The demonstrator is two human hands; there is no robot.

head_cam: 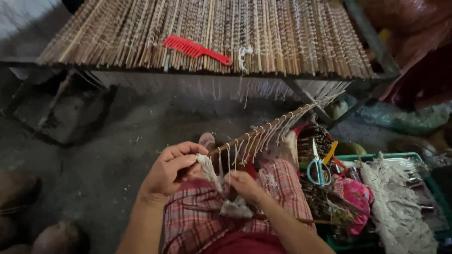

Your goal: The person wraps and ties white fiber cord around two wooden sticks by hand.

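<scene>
The thin bamboo stick point(263, 126) with white threads knotted along it lies slantwise above the person's lap. Its long axis runs from low near the left hand, up and away to the right, toward the leg of the wooden frame. White fringe threads point(254, 143) hang down from it in a row. The low end of the stick is just beside the fingertips of the left hand point(170, 170), so the left hand is the nearer one to that end. The right hand is a little lower and closer to the body, under the middle part of the stick.

The left hand has thumb and forefinger pressed together, pinching a white cord point(208, 170) that goes down to the right hand point(243, 186). The right hand is curled closed around the lower part of this cord and a small bundle of white fibre. I cannot tell exactly how its fingers grip.

Under the hands is the checked cloth point(197, 221) on the lap. At the right edge of the lap stands a green basket point(376, 156) with blue-handled scissors point(319, 168) and a heap of white fringe point(395, 202). Farther away, on the big mat of sticks point(282, 37) on the frame, lies a red comb point(195, 49), well apart from both hands.
</scene>
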